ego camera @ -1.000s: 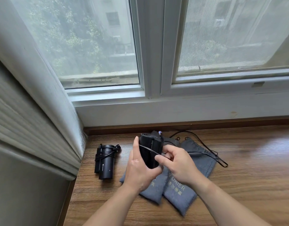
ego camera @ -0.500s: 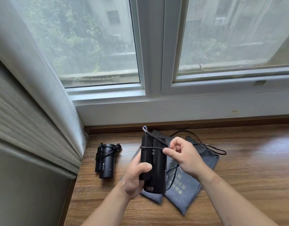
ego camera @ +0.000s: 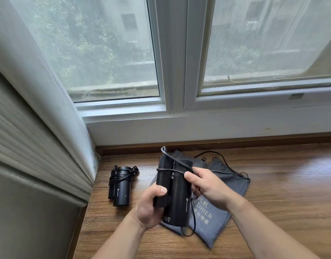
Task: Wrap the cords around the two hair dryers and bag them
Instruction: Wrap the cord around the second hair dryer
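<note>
**Second dryer mid-wrap above the grey pouches**

Head view: The person's left hand (ego camera: 151,208) is gripping the lower part of a black, cylindrical plastic hair dryer with a folded handle (ego camera: 176,191). The thumb is lying across the front and the fingers are curling round the back, holding the dryer roughly upright above the sill. The right hand (ego camera: 205,186) is pinching the dryer's thin black power cord (ego camera: 177,162) between thumb and forefinger at the dryer's right edge. The other fingers are curling loosely behind it. The cord is leaving the top of the folded handle, crossing the body on a slant and running once around the upper barrel. A slack length is hanging down the dryer's right side and looping below its base.

A grey fabric drawstring pouch with gold lettering (ego camera: 213,221) is lying flat directly beneath the hands, partly hidden by the dryer and the right wrist. The edge of what looks like a second grey pouch (ego camera: 171,228) is showing under the dryer's base. A thin black drawstring (ego camera: 226,161) is trailing from the pouches toward the window.

To the left, well apart from the hands, another black cylindrical hair dryer (ego camera: 121,187) is lying on the brown wood-grain window sill (ego camera: 282,193), its own cord bound round its upper half. It is sitting near the pale pleated curtain (ego camera: 30,128) that is hanging down the left side. The white window frame (ego camera: 176,53) is rising behind the sill.
</note>
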